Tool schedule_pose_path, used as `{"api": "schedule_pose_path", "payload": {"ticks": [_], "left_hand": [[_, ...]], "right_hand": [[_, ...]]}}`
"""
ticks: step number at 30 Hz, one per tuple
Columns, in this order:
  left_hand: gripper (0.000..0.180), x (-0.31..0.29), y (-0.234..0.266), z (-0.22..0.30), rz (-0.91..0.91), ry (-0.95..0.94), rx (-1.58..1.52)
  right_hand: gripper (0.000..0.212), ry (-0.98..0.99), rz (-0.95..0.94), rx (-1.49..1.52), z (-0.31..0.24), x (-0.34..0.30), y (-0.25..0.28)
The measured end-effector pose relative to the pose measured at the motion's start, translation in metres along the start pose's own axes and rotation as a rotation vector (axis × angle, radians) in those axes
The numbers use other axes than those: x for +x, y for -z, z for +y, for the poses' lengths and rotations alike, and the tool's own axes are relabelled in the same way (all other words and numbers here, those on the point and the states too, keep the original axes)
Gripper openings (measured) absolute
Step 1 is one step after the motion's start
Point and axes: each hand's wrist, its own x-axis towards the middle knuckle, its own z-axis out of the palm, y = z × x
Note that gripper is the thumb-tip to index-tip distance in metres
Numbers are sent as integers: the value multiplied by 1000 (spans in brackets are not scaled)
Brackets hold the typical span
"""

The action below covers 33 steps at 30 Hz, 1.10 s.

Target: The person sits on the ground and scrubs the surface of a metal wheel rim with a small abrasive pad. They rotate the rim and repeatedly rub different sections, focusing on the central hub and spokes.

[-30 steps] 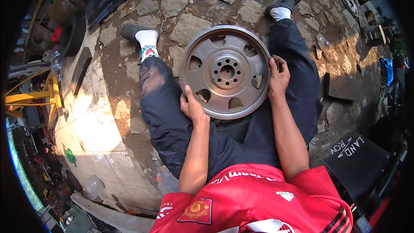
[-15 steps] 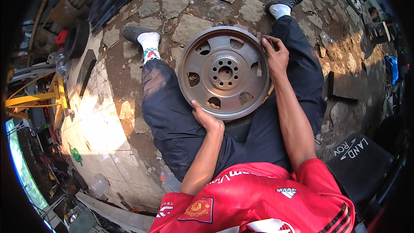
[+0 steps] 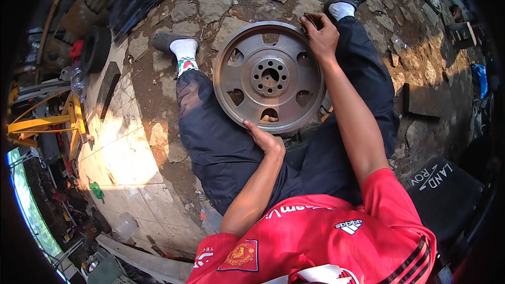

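A round metal flywheel (image 3: pixel 247 81) stands between my legs, its face toward me. It is brownish grey, with several cut-out windows and a ring of bolt holes around its centre hole. My left hand (image 3: pixel 265 138) grips the lower rim, thumb on the front; fingertips show through the bottom window. At the upper right rim, my right hand (image 3: pixel 322 39) pinches a small brown folded sheet (image 3: pixel 314 19) that looks like sandpaper. Whether the sheet touches the rim is hard to make out.
Uneven stone paving (image 3: pixel 215 5) lies ahead. To the left are a yellow metal stand (image 3: pixel 47 121), a tyre (image 3: pixel 96 50) and a dark flat bar (image 3: pixel 109 89) on pale tiles. A metal block (image 3: pixel 423 101) and a black panel (image 3: pixel 444 192) are at the right.
My right hand has moved up and left along the rim with the brown sheet. The flywheel has turned a little counter-clockwise and shifted slightly away, my left hand still on its lower rim.
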Motion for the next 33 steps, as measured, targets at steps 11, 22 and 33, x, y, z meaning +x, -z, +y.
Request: {"api": "schedule_pose_path", "payload": {"ticks": [11,22,33], "left_hand": [[72,-1,5,68,-24,-183,208],[62,91,-71,163,-441,-1192,1120],[55,111,-73,147,-349,-951,1088]], "right_hand": [[20,-157,-143,-51,-33,-128,49],[17,-129,-177,-175,-28,-140,26],[22,91,-304,-435,-24,-102,14]]}}
